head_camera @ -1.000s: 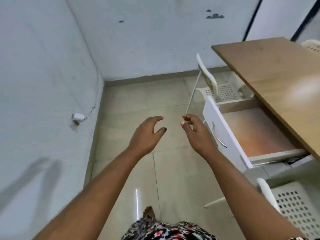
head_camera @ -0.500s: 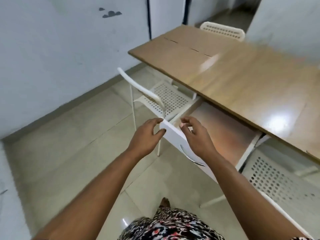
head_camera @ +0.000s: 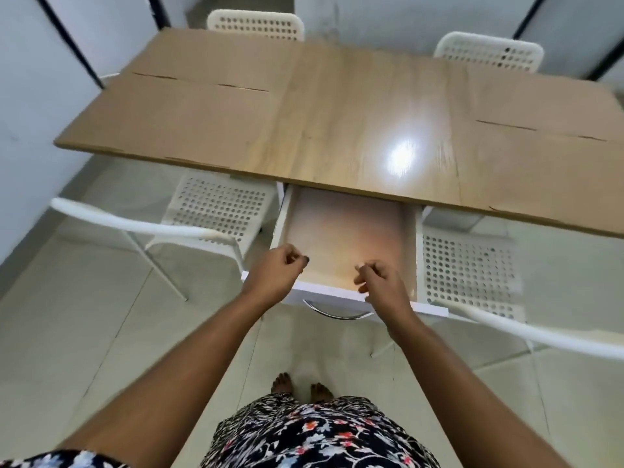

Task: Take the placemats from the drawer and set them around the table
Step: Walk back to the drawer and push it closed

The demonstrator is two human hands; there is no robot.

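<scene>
A white drawer (head_camera: 341, 293) with a curved metal handle stands pulled out from under the wooden table (head_camera: 354, 113). Its inside shows a flat pale tan surface (head_camera: 344, 228); whether that is a placemat or the drawer's bottom is unclear. Matte tan placemats lie flat on the table's left end (head_camera: 175, 123) and right end (head_camera: 540, 170). My left hand (head_camera: 275, 275) and my right hand (head_camera: 381, 283) hover over the drawer's near edge, fingers curled in, with nothing visible in them.
White perforated chairs stand on both sides of the drawer, one at the left (head_camera: 219, 207) and one at the right (head_camera: 467, 265), their backrests toward me. Two more chairs (head_camera: 256, 25) (head_camera: 489, 50) are at the far side. My bare feet (head_camera: 300, 388) are on the tiled floor.
The view has swung from the wall and floor round to face the table squarely. Both hands have come over the open drawer and their fingers have curled in.
</scene>
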